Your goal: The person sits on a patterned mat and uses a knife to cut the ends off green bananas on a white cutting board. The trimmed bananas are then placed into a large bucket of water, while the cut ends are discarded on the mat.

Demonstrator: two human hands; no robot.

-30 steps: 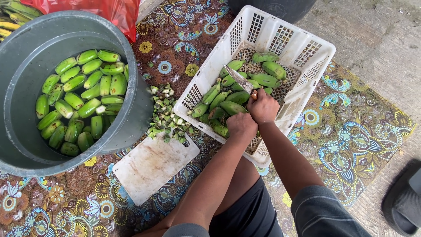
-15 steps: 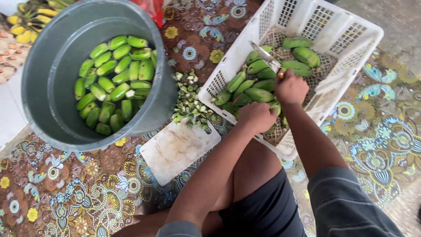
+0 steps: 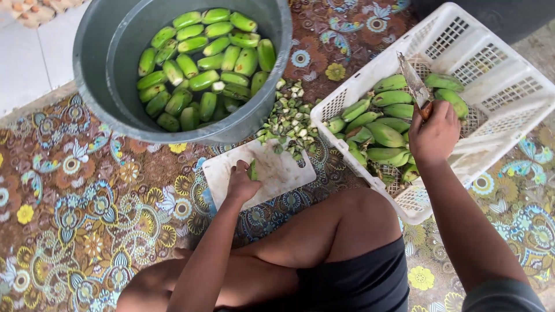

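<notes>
My left hand [image 3: 241, 184] is closed around a green banana [image 3: 252, 169] and rests it on the white cutting board [image 3: 283, 170] on the mat. My right hand [image 3: 435, 133] grips a knife [image 3: 414, 81] by its handle, blade pointing up, above the white plastic basket [image 3: 497, 75] of green bananas [image 3: 378, 124]. A grey tub [image 3: 110, 86] at the upper left holds many green bananas [image 3: 202, 63] that look trimmed.
A heap of cut banana ends [image 3: 291, 118] lies between the tub and the basket, just beyond the board. A patterned brown floral mat [image 3: 87, 214] covers the floor. My bent leg [image 3: 324, 231] lies in front of the board. White tiles [image 3: 29, 63] show at the upper left.
My left hand left the basket with a banana and came down onto the cutting board. My right hand stayed over the basket with the knife. The view shifted right and closer.
</notes>
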